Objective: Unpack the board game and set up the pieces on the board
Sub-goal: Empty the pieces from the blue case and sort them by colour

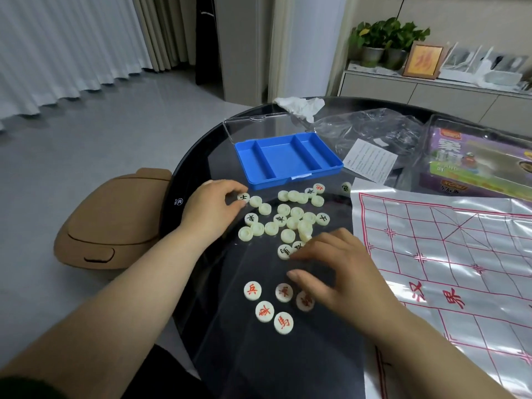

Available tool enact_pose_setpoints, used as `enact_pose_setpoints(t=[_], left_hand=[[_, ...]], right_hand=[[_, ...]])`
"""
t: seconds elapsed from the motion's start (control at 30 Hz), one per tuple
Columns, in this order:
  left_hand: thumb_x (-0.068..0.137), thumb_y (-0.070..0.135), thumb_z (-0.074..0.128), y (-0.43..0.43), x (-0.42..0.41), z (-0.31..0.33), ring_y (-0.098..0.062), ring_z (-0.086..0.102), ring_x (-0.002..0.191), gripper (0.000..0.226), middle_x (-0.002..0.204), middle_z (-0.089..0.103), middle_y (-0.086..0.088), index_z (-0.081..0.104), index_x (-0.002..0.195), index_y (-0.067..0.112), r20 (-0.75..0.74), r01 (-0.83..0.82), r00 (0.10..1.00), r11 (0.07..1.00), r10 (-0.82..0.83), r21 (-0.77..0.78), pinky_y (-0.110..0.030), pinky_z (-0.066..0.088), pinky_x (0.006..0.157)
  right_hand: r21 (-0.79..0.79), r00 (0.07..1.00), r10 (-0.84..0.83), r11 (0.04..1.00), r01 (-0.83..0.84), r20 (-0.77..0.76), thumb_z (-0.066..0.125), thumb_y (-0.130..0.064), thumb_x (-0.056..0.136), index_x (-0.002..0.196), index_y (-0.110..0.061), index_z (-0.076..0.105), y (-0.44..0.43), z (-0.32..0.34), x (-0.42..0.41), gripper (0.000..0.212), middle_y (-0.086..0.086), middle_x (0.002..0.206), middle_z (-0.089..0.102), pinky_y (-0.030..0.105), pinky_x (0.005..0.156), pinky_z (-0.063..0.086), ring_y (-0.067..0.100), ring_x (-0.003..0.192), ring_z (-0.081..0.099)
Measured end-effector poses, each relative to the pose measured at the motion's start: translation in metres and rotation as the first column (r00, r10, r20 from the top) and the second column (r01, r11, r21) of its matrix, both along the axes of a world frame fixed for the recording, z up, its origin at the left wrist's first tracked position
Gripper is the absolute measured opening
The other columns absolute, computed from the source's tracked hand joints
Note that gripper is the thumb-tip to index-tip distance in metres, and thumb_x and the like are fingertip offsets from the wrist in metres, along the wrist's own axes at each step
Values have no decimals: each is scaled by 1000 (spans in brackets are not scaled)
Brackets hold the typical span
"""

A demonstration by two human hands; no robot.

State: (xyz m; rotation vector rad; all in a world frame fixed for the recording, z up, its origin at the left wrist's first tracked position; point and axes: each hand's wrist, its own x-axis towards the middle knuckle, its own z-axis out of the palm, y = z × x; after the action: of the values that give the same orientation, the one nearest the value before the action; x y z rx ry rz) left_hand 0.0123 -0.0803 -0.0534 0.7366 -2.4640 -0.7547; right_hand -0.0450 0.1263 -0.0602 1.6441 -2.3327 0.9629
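Left hand: at 9 o'clock of the pile, thumb and fingertips pinching a black-marked piece.
Right hand: at 5 o'clock of the pile, fingers loosely spread, tips resting on pieces (blurred, no grip seen).
Pile: cream discs loose on the dark table, most face down.
Red pieces: face up, at 6 o'clock of the pile.
Board: glossy red-lined sheet, at 3 o'clock.
Tray: blue, at 12 o'clock.

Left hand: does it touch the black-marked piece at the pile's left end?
Touching. Head view: left hand pinches the black-marked piece between thumb and fingertip.
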Motion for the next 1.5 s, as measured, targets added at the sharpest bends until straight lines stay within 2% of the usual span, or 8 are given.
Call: enact_pose_setpoints(t=[0.07, 0.17, 0.33, 0.6, 0.73, 0.93, 1.23, 1.5], left_hand=[[84, 5, 59, 5, 6, 2, -8, 48, 108, 31, 118, 53, 5, 62, 114, 12, -67, 16, 998, 1000, -16, -3, 3, 24, 80], [83, 0, 58, 21, 30, 3, 2, 50, 83, 25, 101, 55, 10, 65, 105, 9, -199, -17, 980, 998, 27, 56, 8, 27, 74], [77, 23, 69, 45, 47, -5, -5, 44, 91, 30, 94, 51, 16, 63, 106, 20, -54, 5, 999, 1000, -3, 30, -13, 32, 80], [80, 20, 65, 52, 49, -3, -19, 53, 89, 18, 87, 59, 3, 69, 95, 12, -18, -13, 1000, 997, 12, -77, -27, 40, 81], [87, 22, 56, 56, 53, -2, -21, 53, 92, 20, 92, 64, -3, 70, 94, 9, 6, 9, 1000, 986, -8, -167, -25, 34, 78], [94, 23, 44, 54, 58, -3, -12, 40, 94, 26, 102, 63, 4, 68, 103, 17, 50, 19, 999, 999, -17, -38, -24, 27, 88], [89, 25, 54, 56, 60, -5, -7, 38, 89, 20, 86, 58, 13, 70, 101, 22, 27, 12, 1000, 998, -10, -63, -18, 22, 79], [89, 19, 53, 55, 57, -1, -8, 45, 85, 21, 80, 52, 18, 68, 104, 16, -75, 10, 997, 999, -7, 42, -16, 31, 71]], right_hand=[[-34, 998, -70, 997, 70, 2, 50, -46, 75, 81, -22, 69, -1, -1, -1, 31, -8, 75, 64, 15, 67, 34, 7, 76, 45], [-64, 990, -141, 988, 140, -1, 48, -39, 74, 79, -19, 68, 0, 0, -3, 29, -7, 73, 64, 10, 66, 30, 16, 71, 53], [-59, 984, -174, 983, 176, 26, 46, -38, 74, 78, -16, 69, 0, 0, 0, 32, -4, 73, 65, 13, 65, 31, 19, 70, 53], [-44, 973, -218, 976, 215, -81, 46, -34, 73, 75, -14, 68, -6, -2, 5, 30, -1, 72, 65, 26, 60, 42, 24, 65, 58], [-85, 972, -234, 969, 230, -35, 58, -21, 73, 76, -8, 69, -5, 0, 6, 18, 8, 83, 65, 22, 64, 42, 26, 72, 62], [-89, 946, -269, 954, 288, 179, 60, -4, 82, 91, -1, 67, -4, 5, 3, 12, 9, 100, 59, 6, 68, 30, 10, 83, 47], [-31, 917, -261, 959, 283, 300, 56, -7, 85, 107, -10, 63, -5, 7, -3, 23, -6, 109, 42, 13, 80, 32, 7, 91, 42], [232, 994, -100, 967, 105, -33, 59, -26, 86, 120, -20, 59, -12, 24, -9, 34, 1, 118, 50, 20, 85, 29, 19, 111, 43]])
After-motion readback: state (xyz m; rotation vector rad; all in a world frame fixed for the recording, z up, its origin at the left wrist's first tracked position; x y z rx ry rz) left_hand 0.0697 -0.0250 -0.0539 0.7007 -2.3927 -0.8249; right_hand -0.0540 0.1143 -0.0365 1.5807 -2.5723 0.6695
